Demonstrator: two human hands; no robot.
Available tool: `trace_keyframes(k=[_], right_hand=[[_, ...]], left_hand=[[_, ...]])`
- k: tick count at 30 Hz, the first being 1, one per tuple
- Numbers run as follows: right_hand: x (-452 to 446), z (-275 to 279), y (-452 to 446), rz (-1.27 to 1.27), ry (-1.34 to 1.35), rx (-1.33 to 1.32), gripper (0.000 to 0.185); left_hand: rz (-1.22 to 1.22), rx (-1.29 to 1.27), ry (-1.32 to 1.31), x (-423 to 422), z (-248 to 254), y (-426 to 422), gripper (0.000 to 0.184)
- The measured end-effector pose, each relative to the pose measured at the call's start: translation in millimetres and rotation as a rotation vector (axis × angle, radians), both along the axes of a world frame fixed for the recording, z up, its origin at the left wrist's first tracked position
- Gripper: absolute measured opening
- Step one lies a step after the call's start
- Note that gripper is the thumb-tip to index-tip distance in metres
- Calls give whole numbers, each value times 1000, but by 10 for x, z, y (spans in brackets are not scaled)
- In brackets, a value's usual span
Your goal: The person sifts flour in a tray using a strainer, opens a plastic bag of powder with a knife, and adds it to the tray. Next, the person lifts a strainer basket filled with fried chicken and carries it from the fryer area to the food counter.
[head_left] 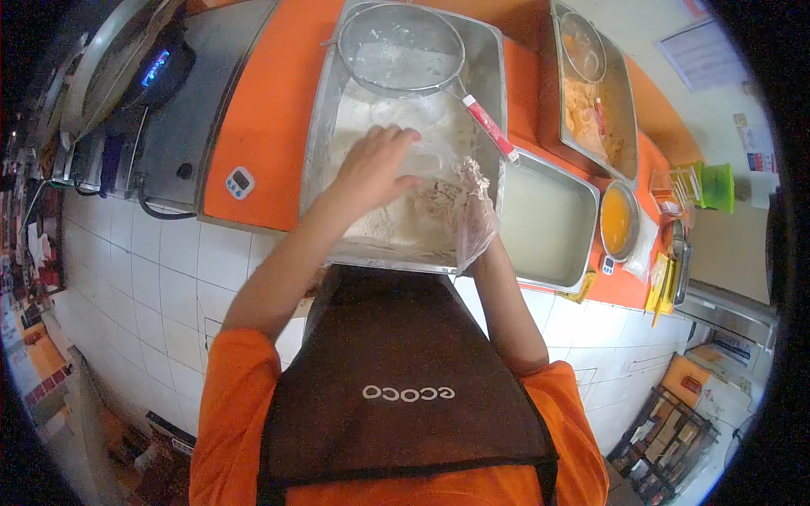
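Observation:
My left hand (375, 169) is bare and hovers over a deep metal pan (308, 181), fingers stretched and thumb apart, holding nothing visible. White flour (371, 228) covers much of the pan's bottom, with a darker disturbed patch near the middle. My right hand (477, 215) wears a loose clear plastic glove and is at the pan's right wall. Clumpy flour coats its fingertips, so their pose is unclear. A round mesh sieve (401, 51) with a red-and-white handle (489, 129) rests across the pan's far end.
Right of the pan are a tray of pale liquid (548, 219), a bowl of orange-yellow liquid (618, 221) and a metal pan (553, 110) with orange crumbs and a second sieve (582, 51). A white timer (240, 182) lies left on the orange counter (261, 110), beside a dark appliance (190, 101).

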State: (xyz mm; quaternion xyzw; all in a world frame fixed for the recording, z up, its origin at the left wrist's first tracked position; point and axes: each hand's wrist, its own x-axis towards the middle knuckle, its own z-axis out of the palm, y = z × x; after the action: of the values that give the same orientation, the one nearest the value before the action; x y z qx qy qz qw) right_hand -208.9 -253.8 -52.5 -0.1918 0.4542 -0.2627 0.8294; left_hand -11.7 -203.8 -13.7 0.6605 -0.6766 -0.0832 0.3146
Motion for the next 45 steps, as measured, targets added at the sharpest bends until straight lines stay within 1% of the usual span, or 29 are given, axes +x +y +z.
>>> trace_keyframes(k=[2,3,5,6,9,10,11,12,13,14,15,16,17,20,23,25,27,29,32,35,38,41,44,45], right_hand=[[20,28,-22,-4,27,-26,51],[32,42,-40,-4,40,-39,51],[-39,0,-67,84,201,-280,49],[-63,-22,-118,124,278,-401,47],[-167,-40,-438,177,103,-779,40],[-179,-127,-744,407,587,-1472,39],[-90,-207,-1077,634,1110,-2142,44],[225,192,-1117,580,1147,-2131,37],[557,593,-1156,528,1180,-2120,34],[845,357,-1578,591,1029,-1896,36],[1077,389,-1691,630,981,-1751,38],[1309,424,-1801,654,941,-1606,39],[1547,723,-1700,664,998,-1544,41],[2017,427,-2093,915,1194,-1637,36],[2209,161,-2316,1077,1437,-1905,32],[2279,153,-2362,1308,1512,-2081,30],[2298,96,-2438,1422,1495,-2158,29],[2364,-119,-2620,1399,1397,-2143,28],[2383,174,-2420,1710,1547,-2062,28],[2425,-129,-2627,1165,1348,-1739,36],[2341,437,-2092,1187,1446,-1601,32],[2274,289,-2083,999,1285,-1750,31],[2414,-340,-2735,1369,1217,-1895,31],[2404,-418,-2841,1452,1284,-1902,30]], left_hand=[[-35,101,-99,126,-275,-224,24],[-50,151,-149,149,-279,-269,21],[6,154,-108,199,-281,-284,18],[33,154,-91,230,-244,-272,17],[131,140,38,293,311,5,22],[148,112,69,299,415,117,19],[165,82,100,308,502,220,16],[185,50,129,301,553,315,14],[200,32,155,278,573,411,14],[218,12,180,257,590,513,15],[238,-8,205,231,601,619,16],[262,-21,229,186,612,719,17],[288,-35,253,128,627,807,17],[361,-71,325,15,602,1075,20],[396,-101,368,-23,588,1293,20],[397,-111,377,-2,542,1378,20],[389,-112,379,12,377,1431,19],[375,-143,386,49,194,1429,18],[366,-158,373,71,43,1431,17],[369,-137,351,74,15,1432,17],[364,-136,355,66,-39,1429,17],[353,-149,345,44,-34,1430,16],[344,-151,364,28,-20,1434,16],[341,-150,374,28,-13,1439,15]])
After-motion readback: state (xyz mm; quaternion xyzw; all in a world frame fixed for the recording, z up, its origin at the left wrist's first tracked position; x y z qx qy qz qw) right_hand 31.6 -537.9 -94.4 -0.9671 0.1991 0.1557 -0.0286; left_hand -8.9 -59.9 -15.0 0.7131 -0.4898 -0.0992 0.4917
